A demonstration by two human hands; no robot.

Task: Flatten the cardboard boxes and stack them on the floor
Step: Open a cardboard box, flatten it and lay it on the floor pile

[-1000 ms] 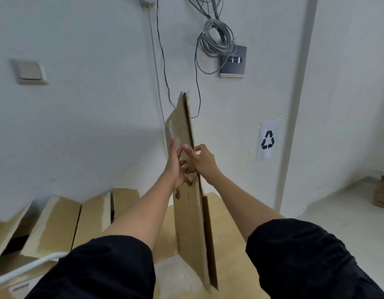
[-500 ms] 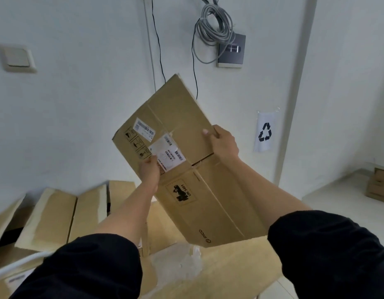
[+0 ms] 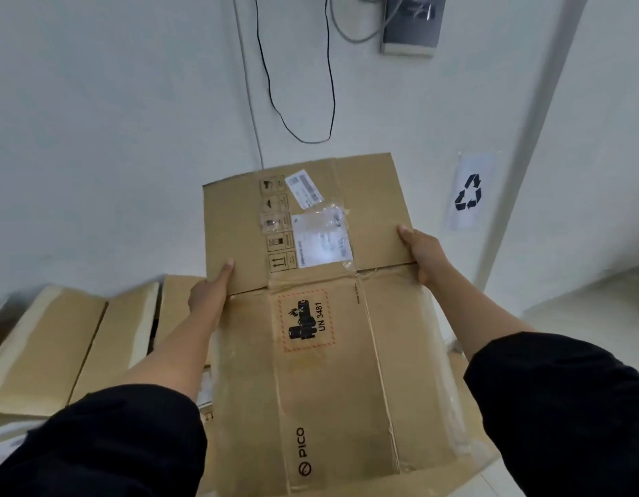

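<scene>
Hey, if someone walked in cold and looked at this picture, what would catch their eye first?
Probably the flattened cardboard box filling the centre, held face-up by the left hand and right hand at its side edges. Its red-bordered battery label marked UN 3481 stands out mid-panel. On the wall to the right hangs a recycling sign.
</scene>
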